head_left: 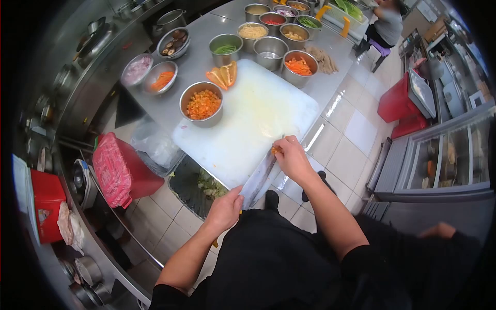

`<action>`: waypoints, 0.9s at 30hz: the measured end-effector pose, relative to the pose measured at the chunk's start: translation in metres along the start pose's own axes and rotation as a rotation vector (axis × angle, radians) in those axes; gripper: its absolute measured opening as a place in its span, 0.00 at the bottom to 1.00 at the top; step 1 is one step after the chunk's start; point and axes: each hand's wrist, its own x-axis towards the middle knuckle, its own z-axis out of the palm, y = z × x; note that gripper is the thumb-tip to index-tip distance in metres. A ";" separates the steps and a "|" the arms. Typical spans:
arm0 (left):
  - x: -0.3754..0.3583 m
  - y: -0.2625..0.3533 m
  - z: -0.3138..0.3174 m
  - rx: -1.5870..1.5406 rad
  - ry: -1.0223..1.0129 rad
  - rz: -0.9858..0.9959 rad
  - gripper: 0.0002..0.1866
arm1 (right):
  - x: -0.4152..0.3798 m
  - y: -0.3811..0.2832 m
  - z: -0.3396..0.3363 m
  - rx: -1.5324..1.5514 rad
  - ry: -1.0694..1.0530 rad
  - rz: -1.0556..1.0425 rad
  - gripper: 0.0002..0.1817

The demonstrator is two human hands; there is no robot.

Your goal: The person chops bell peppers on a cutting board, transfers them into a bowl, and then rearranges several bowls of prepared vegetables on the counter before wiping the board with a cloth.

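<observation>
My left hand (226, 209) is wrapped round one end of a wide-bladed knife (257, 182) at the near edge of the white cutting board (245, 116). At the other end of the blade, my right hand (290, 155) has its fingers closed on small orange pieces (274, 150). On the board's left side stands a metal bowl of diced orange vegetables (203, 105). Cut orange pepper pieces (223, 76) lie at the board's far left corner. Wet marks show on the board's surface.
Several metal bowls stand behind the board, one with orange strips (298, 67). A bowl of mushrooms (174, 43) is at the far left. Red bins (121, 170) stand on the floor at both sides. A person (385, 26) sits at the back right; another person's hand (439, 231) shows at right.
</observation>
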 end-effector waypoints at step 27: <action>-0.099 -0.029 -0.159 -0.413 0.031 -0.174 0.22 | 0.179 -0.123 0.047 -0.500 -0.135 -0.658 0.26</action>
